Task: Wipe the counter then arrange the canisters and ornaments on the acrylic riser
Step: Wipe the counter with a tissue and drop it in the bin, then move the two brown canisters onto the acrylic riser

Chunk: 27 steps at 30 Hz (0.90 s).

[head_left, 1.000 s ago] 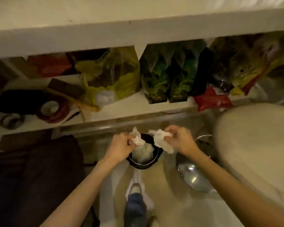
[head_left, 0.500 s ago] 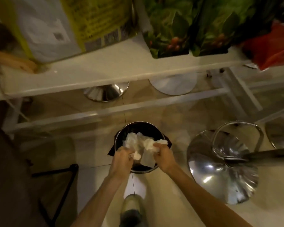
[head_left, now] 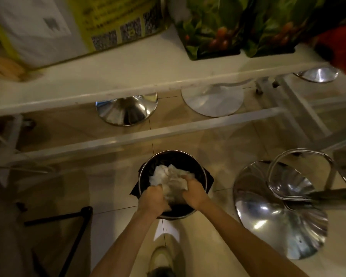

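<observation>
A round metal waste bin point(head_left: 202, 168) with a black liner stands on the tiled floor below me. Crumpled white paper towels point(head_left: 166, 174) fill its middle. My left hand point(head_left: 153, 198) and my right hand point(head_left: 194, 191) are both down inside the rim, side by side, fingers closed on the wad of towels. No canisters, ornaments or acrylic riser are in view.
A white shelf point(head_left: 128, 80) crosses the top, carrying a yellow-and-white bag point(head_left: 72, 27) and green printed packs point(head_left: 214, 29). Chrome stool bases stand at the right point(head_left: 278, 216) and under the shelf point(head_left: 126, 110). A black stand leg point(head_left: 76, 232) lies left. My shoe point(head_left: 162, 260) is below.
The view has dropped closer to the floor. Both hands, holding separate pieces of towel above the bin a second ago, have come together and gone down into it.
</observation>
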Motion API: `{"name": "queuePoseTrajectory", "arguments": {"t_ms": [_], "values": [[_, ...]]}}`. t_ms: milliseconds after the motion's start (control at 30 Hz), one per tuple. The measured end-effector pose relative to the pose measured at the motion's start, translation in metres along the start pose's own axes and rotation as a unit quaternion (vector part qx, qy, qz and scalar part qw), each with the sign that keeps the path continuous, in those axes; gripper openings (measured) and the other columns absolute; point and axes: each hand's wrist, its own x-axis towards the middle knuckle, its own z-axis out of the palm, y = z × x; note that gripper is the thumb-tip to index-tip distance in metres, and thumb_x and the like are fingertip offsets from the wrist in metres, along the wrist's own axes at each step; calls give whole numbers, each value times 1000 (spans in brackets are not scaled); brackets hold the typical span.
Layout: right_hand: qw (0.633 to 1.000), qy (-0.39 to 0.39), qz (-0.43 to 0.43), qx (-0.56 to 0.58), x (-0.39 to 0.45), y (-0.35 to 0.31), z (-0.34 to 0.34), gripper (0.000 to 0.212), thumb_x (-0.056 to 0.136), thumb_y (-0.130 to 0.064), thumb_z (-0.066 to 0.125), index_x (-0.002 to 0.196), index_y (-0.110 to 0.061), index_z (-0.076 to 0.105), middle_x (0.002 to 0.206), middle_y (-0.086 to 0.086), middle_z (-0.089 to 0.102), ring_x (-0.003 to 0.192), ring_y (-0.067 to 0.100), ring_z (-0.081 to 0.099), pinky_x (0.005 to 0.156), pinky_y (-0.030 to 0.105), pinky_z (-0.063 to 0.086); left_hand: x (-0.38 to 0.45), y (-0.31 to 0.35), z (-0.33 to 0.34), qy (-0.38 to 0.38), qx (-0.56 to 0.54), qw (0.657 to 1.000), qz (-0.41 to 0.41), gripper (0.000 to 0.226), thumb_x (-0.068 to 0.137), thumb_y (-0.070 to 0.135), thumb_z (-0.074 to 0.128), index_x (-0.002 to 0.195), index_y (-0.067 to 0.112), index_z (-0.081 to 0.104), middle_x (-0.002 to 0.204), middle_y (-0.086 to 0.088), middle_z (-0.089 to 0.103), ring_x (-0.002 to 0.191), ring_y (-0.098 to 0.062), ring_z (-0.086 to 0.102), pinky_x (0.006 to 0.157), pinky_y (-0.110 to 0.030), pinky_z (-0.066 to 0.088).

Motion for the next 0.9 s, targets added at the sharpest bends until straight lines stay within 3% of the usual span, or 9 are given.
{"name": "queuePoseTrajectory", "arguments": {"t_ms": [200, 300, 500, 667, 900], "values": [[998, 22, -7, -58, -74, -54, -58, 39, 87, -5, 47, 126, -4, 46, 108, 15, 61, 107, 33, 57, 90, 34, 45, -76, 21, -80, 41, 12, 999, 7, 44, 84, 17, 49, 128, 14, 43, 116, -16, 60, 105, -32, 58, 85, -40, 51], [996, 27, -18, -88, -118, -88, -90, 34, 85, -15, 49, 119, -8, 53, 112, 19, 65, 100, 35, 60, 89, 42, 50, -122, 40, -129, 48, 25, 999, 10, 41, 86, 19, 49, 126, 14, 43, 118, -15, 60, 106, -31, 58, 86, -39, 48], [984, 37, -114, -131, -230, -182, -164, 29, 88, -24, 50, 114, -11, 57, 114, 14, 65, 103, 29, 60, 90, 41, 50, -241, 83, -242, 131, 76, 987, 51, 34, 89, 33, 47, 115, 12, 50, 112, -14, 62, 102, -33, 59, 77, -39, 48], [961, 46, -177, -209, -319, -259, -215, 31, 87, -27, 50, 114, -13, 57, 114, 13, 65, 104, 30, 60, 88, 44, 50, -340, 116, -332, 230, 118, 963, 73, 42, 88, 33, 46, 125, 13, 42, 124, -13, 53, 113, -33, 51, 86, -42, 46], [928, 81, -274, -238, -423, -368, -275, 28, 89, -30, 51, 111, -14, 57, 104, 8, 69, 93, 25, 63, 81, 44, 53, -459, 133, -440, 411, 63, 899, 134, 40, 89, 40, 43, 123, 18, 48, 114, -5, 62, 103, -24, 59, 78, -37, 51]]}}
